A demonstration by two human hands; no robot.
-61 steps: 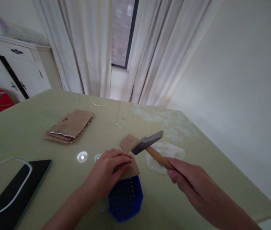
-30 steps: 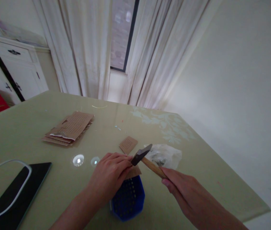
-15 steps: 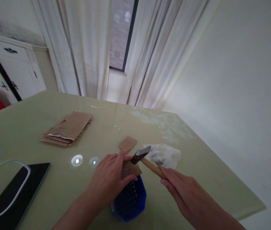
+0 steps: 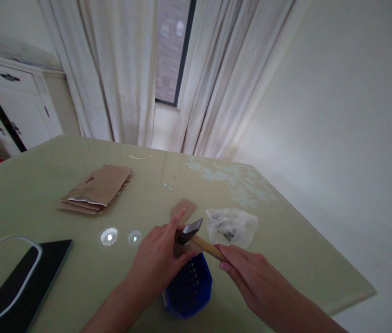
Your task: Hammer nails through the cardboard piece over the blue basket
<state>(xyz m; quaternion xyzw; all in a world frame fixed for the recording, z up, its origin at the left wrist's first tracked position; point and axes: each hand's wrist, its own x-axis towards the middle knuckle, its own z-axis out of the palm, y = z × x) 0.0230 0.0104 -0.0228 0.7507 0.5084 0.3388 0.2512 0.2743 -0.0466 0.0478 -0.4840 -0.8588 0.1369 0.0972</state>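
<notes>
My right hand (image 4: 251, 282) grips the wooden handle of a small hammer (image 4: 196, 237). Its metal head rests low on a perforated brown card (image 4: 181, 250) that lies over a blue perforated hexagonal block (image 4: 188, 286). My left hand (image 4: 157, 263) holds that card down on the block, thumb at its near edge and forefinger stretched out beside the hammer head. A second small perforated card (image 4: 184, 207) lies just beyond my forefinger.
A clear plastic bag of small dark parts (image 4: 231, 226) lies right of the hammer. A stack of perforated cards (image 4: 96, 188) sits at mid left. A black tablet with a white cable (image 4: 12, 282) lies at the near left of the green table (image 4: 36, 203). Curtains and a wall stand behind.
The hammer head has come down from above the table onto the card on the blue block. My left hand opened its forefinger outward while staying on the card.
</notes>
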